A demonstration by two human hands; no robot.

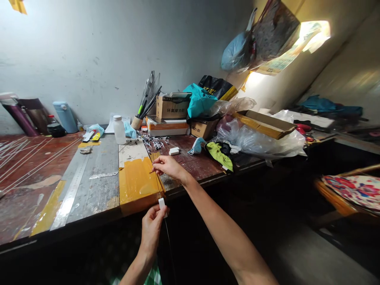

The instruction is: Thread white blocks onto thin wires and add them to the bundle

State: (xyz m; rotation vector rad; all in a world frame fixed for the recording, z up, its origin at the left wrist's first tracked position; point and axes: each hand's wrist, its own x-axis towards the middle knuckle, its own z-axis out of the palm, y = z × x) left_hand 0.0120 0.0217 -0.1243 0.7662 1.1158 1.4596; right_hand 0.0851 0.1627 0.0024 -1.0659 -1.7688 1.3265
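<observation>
A small white block is pinched between the thumb and fingers of my left hand, just off the table's front edge. A thin, dark rod runs up from the block and continues below it as a fine pale line. Whether it passes through the block or along it, I cannot tell. Higher up, over the yellow-taped board, my right hand is closed with its fingertips at the rod's upper part. Another white block lies on the table beyond my right hand.
Yellow tape covers the front of the board, with a metal ruler to its left. Behind stand a white bottle, a blue flask and cardboard boxes. Cotton swab-like sticks lie scattered. A stool is at right.
</observation>
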